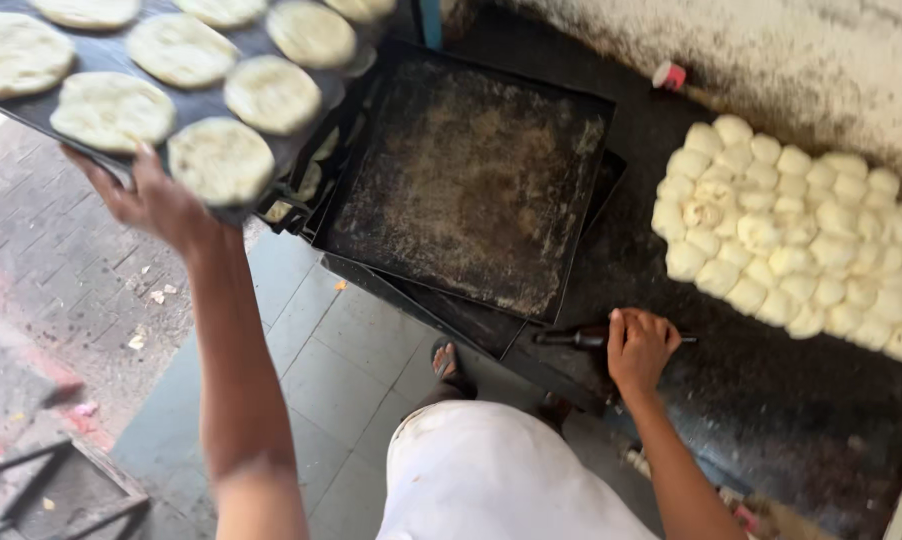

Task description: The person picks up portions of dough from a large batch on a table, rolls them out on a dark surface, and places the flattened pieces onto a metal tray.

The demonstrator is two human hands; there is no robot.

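Upper left of frame: the left hand is holding up a dark flat tray by its near edge, thumb showing over the rim, the other fingers hidden beneath; the grip is pinching the tray edge. The tray is carrying flat rounds of dough, set in rows, not touching or barely touching. Judgement: the tray is looking stiff and thin, loaded fairly heavy, and being held at one edge it is likely wanting to tip; a firmer hold would be under the middle or at two edges. The rounds are looking soft, easily dented, probably prone to sliding if the tray tilts. Centre of frame: an empty blackened tray is lying on top of another on the dark tabletop. Lower centre right: the right hand is resting on the tabletop, fingers curled over a dark rod-like tool; how tightly it is closing, I cannot tell. Right of frame: a packed cluster of pale dough balls is sitting on the tabletop, well apart from both hands.
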